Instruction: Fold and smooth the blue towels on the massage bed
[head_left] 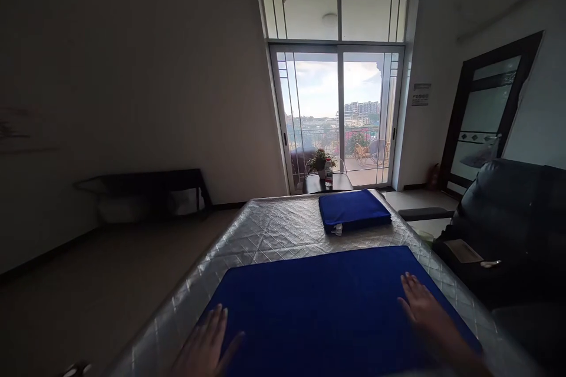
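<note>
A blue cloth panel [322, 312] is spread flat over the near part of a table with a silver quilted cover [278, 230]. My left hand [207, 336] is at the panel's left edge, palm down with its fingers stretched out and the thumb apart. Toward the right edge, my right hand [422, 306] lies over the cloth, its fingers also extended. Neither hand grips anything. Beyond the panel rests a folded blue cloth piece [354, 211] with a small white tag [338, 229] at its front edge. The panel's near edge runs out of view at the bottom.
A black chair [517, 218] stands close on the right, with a flat light item and a small white object on it. Behind the table, a small table [340, 181] holds a potted plant [320, 162] and a bottle [328, 172]. A dark low rack [150, 194] stands left.
</note>
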`<state>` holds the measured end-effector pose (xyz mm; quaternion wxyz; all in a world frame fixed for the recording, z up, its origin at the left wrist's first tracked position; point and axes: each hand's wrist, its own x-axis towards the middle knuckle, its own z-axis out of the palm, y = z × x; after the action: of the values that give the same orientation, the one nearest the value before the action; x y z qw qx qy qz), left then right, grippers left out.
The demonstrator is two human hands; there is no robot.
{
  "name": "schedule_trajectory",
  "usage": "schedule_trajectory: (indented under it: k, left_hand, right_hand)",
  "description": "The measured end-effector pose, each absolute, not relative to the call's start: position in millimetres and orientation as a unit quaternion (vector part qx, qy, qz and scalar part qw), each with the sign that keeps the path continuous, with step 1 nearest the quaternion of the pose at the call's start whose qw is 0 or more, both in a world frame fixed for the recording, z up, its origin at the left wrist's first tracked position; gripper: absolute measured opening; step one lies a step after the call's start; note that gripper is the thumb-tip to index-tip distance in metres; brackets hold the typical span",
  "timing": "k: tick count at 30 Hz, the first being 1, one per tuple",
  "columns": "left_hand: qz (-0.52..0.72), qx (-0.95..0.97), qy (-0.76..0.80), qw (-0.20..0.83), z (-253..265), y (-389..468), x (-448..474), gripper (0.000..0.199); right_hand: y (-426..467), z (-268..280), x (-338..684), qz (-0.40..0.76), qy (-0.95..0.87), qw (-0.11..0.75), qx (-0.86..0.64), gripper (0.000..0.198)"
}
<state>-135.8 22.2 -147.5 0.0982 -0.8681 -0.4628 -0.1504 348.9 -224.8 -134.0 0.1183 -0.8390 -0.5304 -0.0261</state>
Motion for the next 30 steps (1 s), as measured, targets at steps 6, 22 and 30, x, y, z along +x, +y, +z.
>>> schedule_trajectory:
  k: [6, 22, 30]
  left_hand:
    - [-0.108, -0.956, -0.266, -0.061, -104, -33, 49, 0.064]
    - [-0.113, -0.951, -0.273, -0.094, -131, -45, 72, 0.064]
    - [-0.059, -0.926, -0.371, -0.039, -135, -15, -34, 0.065]
  right_hand:
    - [-127, -97, 223, 0.075, -0.659, 0.106, -0.741, 0.065]
    - [-120, -130, 210, 0.046, -0.685, 0.146, -0.712, 0.060]
    - [-175, -130, 275, 0.048, -0.617, 0.126, -0.775, 0.070]
